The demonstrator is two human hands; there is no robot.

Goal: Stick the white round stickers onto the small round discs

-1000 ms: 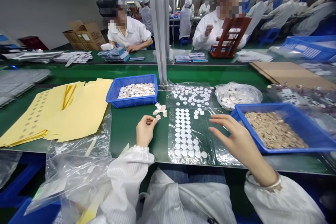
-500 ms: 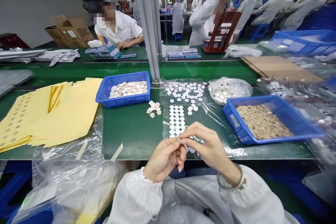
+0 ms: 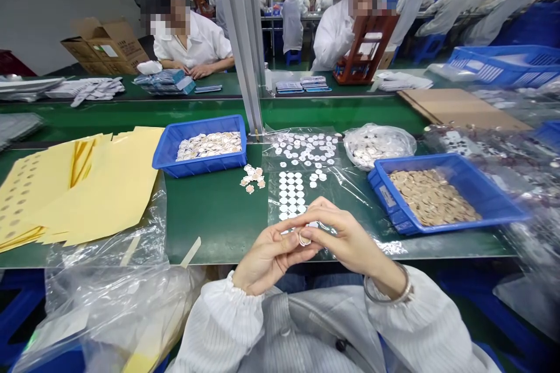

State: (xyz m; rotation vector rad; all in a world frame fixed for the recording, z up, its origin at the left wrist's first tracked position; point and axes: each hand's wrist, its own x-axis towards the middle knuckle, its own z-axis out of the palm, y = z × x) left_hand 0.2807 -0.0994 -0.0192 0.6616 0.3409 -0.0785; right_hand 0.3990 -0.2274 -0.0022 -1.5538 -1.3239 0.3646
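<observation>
My left hand (image 3: 273,253) and my right hand (image 3: 339,233) meet above the front edge of the green table. Between their fingertips they both pinch a small round disc (image 3: 304,239) with a pale rim. Behind them, white round pieces (image 3: 291,192) lie in rows on a clear plastic sheet (image 3: 350,186), with more scattered farther back. Left of the sheet is a small pile of pale and pinkish discs (image 3: 252,177). A blue tray (image 3: 199,169) holds whitish discs; another blue tray (image 3: 494,195) at the right holds tan discs.
Yellow sheets (image 3: 114,186) lie at the left above clear plastic bags. A bag of white pieces (image 3: 378,145) stands behind the right tray. A metal post (image 3: 238,41) rises at the table's back. Two people sit across.
A disc now shows between my fingertips, and my left fingers have spread beneath it. The person across at the right has lowered a raised arm. The view has shifted slightly.
</observation>
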